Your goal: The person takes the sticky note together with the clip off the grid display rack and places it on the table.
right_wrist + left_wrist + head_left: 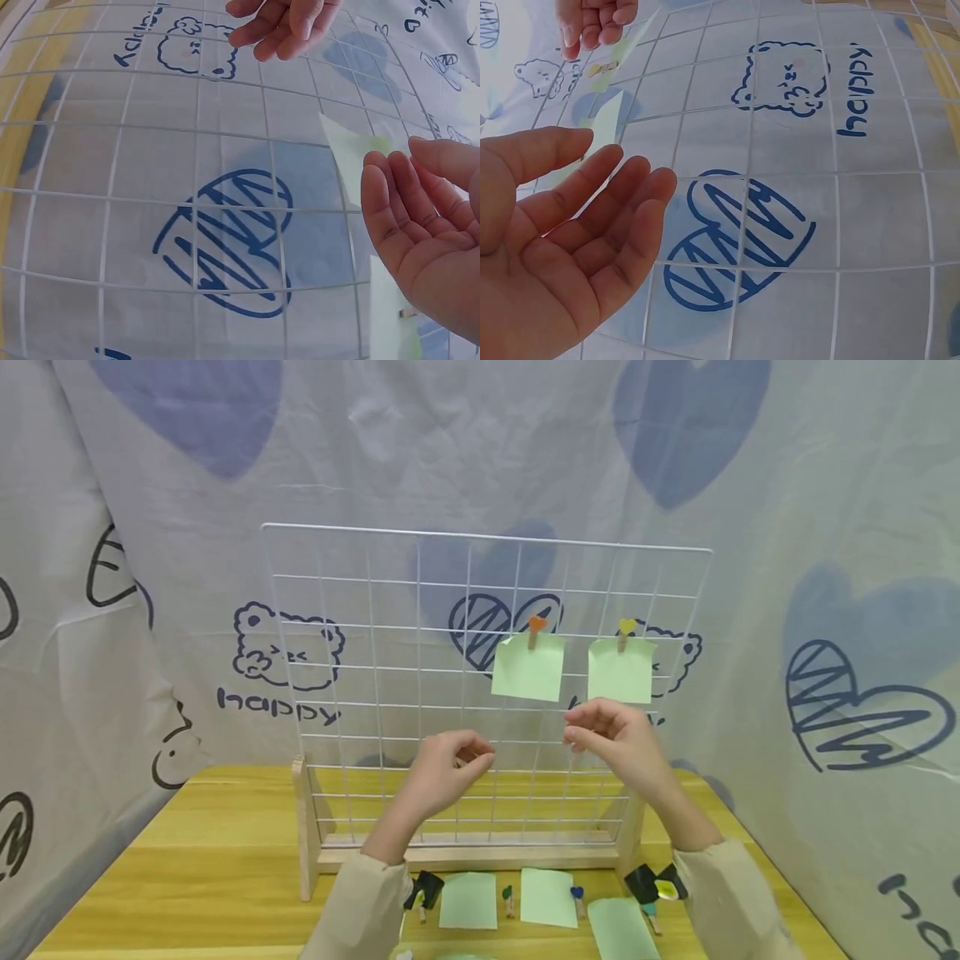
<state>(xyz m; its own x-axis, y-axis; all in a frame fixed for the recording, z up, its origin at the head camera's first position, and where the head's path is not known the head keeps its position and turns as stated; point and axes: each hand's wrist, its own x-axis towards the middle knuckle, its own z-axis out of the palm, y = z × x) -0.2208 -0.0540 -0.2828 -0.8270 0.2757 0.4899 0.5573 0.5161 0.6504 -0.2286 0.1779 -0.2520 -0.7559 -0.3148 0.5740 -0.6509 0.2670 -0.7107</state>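
Observation:
In the head view a white wire grid [487,538] stands upright on a wooden base [465,860]. Two pale green notes hang on its right half: one note [527,677] under an orange heart clothespin [536,627], the other note [620,677] under a yellow heart clothespin [627,628]. My left hand [450,772] is raised before the middle of the grid, fingers loosely bent, holding nothing. Just below the right-hand note is my right hand [618,743], likewise without anything in it. Both wrist views show relaxed, bare palms, the left [592,247] and the right [427,232].
On the yellow wooden table [217,860], in front of the base, lie several green notes [468,902] and small clothespins, among them a green one [508,902] and a blue heart one [577,897]. Behind the grid hangs a cloth [375,460] printed with hearts and bears.

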